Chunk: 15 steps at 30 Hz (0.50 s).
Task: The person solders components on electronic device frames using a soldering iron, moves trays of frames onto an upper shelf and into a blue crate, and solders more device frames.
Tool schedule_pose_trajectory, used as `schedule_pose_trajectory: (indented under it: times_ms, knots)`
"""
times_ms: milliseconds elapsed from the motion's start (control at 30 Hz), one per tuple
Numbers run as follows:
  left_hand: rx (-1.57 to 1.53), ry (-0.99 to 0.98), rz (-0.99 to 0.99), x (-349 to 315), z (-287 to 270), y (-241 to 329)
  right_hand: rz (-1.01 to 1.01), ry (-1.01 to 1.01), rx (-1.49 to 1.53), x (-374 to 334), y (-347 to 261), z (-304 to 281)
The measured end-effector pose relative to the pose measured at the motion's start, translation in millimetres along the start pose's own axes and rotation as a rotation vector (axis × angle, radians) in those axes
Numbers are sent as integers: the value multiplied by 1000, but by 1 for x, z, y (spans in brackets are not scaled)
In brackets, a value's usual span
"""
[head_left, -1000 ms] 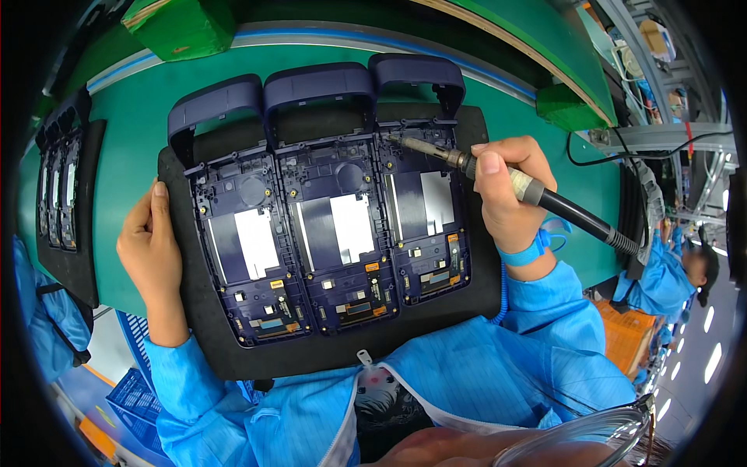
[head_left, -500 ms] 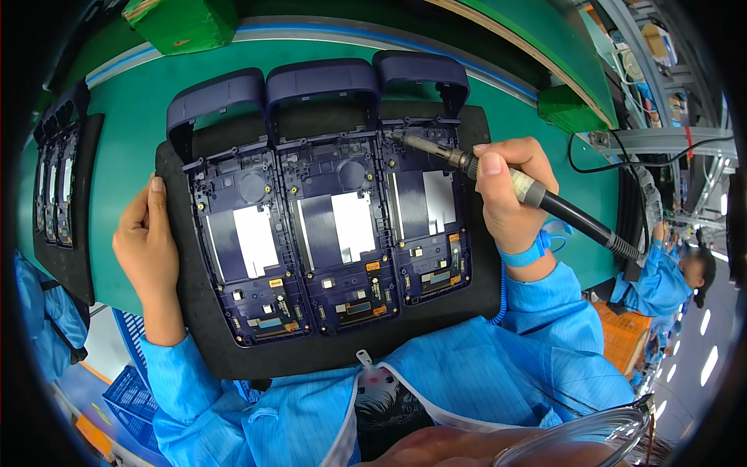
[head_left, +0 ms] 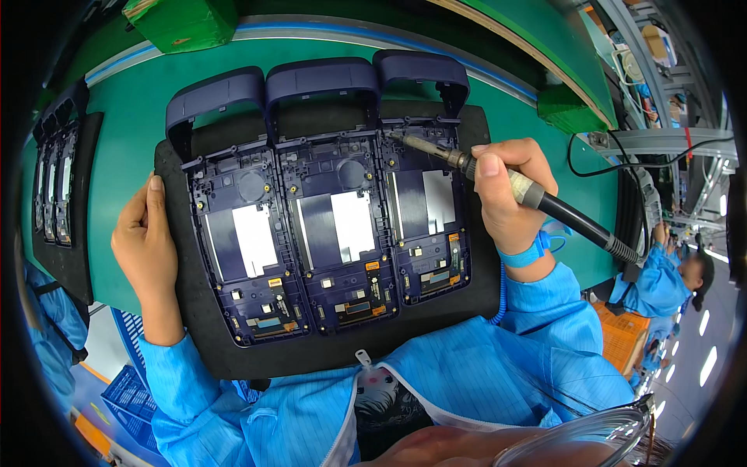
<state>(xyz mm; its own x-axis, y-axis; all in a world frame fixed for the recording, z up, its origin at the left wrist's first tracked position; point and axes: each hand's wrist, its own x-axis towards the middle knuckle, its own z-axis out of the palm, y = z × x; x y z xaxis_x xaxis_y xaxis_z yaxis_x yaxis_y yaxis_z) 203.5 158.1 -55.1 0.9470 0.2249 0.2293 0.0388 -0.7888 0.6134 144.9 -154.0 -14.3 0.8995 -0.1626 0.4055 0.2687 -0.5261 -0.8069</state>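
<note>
My right hand (head_left: 510,194) is closed around a soldering iron (head_left: 580,220), its tip pointing left onto the upper part of the right casing (head_left: 410,206). That casing stands side by side with a middle casing (head_left: 319,226) and a left casing (head_left: 226,233). All three are dark navy plastic shells with an upright loop at the far end, silvery plates and small circuit boards inside. Beneath them lies a black pad (head_left: 210,354). My left hand (head_left: 146,245) grips the pad's left edge, thumb up; the other fingers are partly hidden. Whether the tip touches the plastic is too small to tell.
A green bench top (head_left: 128,179) carries another black pad with similar casings (head_left: 58,179) at far left. Green blocks (head_left: 183,27) stand along the back rail. The iron's cable (head_left: 646,210) runs off right. A blue wrist strap (head_left: 523,255) circles my right wrist. A co-worker (head_left: 661,276) sits right.
Almost nothing differs: the iron's tip stays at the upper part of the right casing, and both hands have barely shifted. At left, a blue-sleeved person has moved slightly.
</note>
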Motion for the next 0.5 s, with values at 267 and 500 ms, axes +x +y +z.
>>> schedule_pose_trajectory:
  times_ms: [267,500]
  knots:
    - [-61,39,33,-1,1,-8,9,184,136,-4,-9,-11]
    - [-28,10,-23,-1,-2,-3,153,-45,312,3,-50,19]
